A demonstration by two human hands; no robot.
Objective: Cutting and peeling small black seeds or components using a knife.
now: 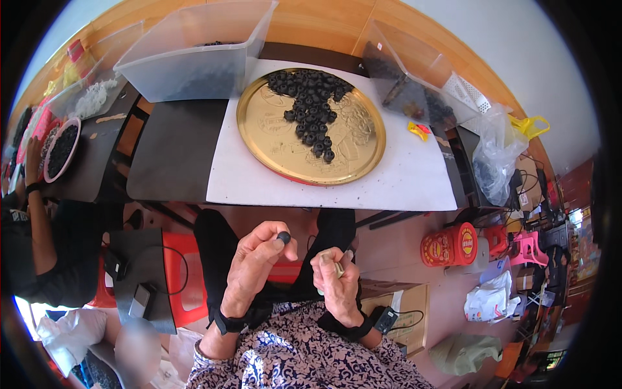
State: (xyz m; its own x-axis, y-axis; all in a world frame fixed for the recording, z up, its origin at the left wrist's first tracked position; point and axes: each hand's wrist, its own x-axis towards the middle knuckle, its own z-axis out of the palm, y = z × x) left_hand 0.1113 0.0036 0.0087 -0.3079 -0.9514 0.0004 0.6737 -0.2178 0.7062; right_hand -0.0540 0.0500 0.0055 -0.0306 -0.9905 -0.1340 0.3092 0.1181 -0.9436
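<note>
My left hand [249,266] is raised above my lap, thumb and fingers pinching a small black round part [284,237]. Close beside it, my right hand [338,285] is closed around a small pale object [339,269]; its kind is mostly hidden by the fingers. Beyond both hands, a round gold tray [269,146] rests on a white sheet [240,185] on the dark table. A heap of similar black parts [314,110] spreads from the tray's far rim toward its near side.
Clear plastic bins [188,61] [414,71] stand behind the tray at left and right. A small yellow and red wrapper [418,131] lies near the right bin. At far left another person's arm [42,227] reaches to a pink basin [63,152]. A red bucket [448,245] stands on the floor.
</note>
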